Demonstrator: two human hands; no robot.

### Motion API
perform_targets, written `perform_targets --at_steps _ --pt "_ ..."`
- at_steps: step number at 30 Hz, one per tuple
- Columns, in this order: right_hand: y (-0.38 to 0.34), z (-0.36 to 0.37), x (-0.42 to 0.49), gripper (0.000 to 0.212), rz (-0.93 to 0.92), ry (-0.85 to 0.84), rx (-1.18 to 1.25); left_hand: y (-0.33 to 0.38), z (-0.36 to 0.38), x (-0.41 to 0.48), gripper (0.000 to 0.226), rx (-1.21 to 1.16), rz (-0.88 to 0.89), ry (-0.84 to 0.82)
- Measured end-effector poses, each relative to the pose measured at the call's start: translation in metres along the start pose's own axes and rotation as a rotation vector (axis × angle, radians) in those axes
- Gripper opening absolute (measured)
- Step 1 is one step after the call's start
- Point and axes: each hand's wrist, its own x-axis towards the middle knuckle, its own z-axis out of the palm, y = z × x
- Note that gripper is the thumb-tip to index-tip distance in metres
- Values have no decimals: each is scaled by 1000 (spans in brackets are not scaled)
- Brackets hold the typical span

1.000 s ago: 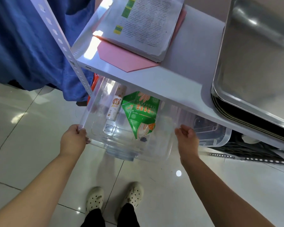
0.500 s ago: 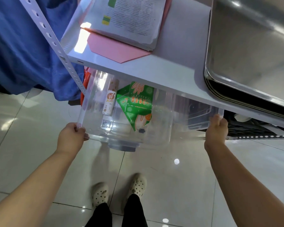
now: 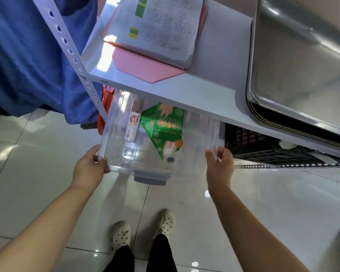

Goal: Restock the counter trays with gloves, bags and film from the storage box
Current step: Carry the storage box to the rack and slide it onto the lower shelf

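A clear plastic storage box (image 3: 194, 154) sticks out from under the white counter shelf (image 3: 204, 95), its grey latch facing me. Inside lie a green packet printed with glove pictures (image 3: 163, 130) and a white roll with an orange label (image 3: 133, 124). My left hand (image 3: 90, 165) grips the box's near left corner. My right hand (image 3: 220, 165) holds the near right corner, fingers curled around the edge. On the counter at the right lies a stack of steel trays (image 3: 302, 55).
A stack of printed papers (image 3: 165, 26) on a pink folder (image 3: 145, 67) lies on the counter. Blue cloth (image 3: 28, 55) hangs at the left beside a perforated white upright (image 3: 75, 55). A black crate (image 3: 263, 146) sits under the shelf at the right. Glossy tiled floor below.
My right hand has moved from the far right rim of the box back to its near right corner. The left hand kept its grip on the left corner.
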Motion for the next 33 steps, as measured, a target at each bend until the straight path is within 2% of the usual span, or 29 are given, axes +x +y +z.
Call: perform_targets --at_steps 3,9,12,17,21,28,33 --pt "-3 10 -19 19 -89 27 -35 3 -7 1 42 13 37 -7" --pt "-13 28 -60 31 -426 -15 -288 9 -20 3 42 126 87 -79" --pt "-10 43 -85 38 -586 -61 -440 9 -26 -2 38 96 113 -129" --pt "-22 82 -109 41 -792 -166 -638 -2 -39 -1 35 -46 31 -148" --pt "-32 117 -121 40 -887 -252 -649 -8 -45 4 31 -61 13 -173" --pt "-41 162 -137 38 -1012 -363 -515 -8 -51 8 32 0 -4 -220" --pt "-41 174 -142 35 -973 -385 -481 -8 -50 6 28 14 -20 -192"
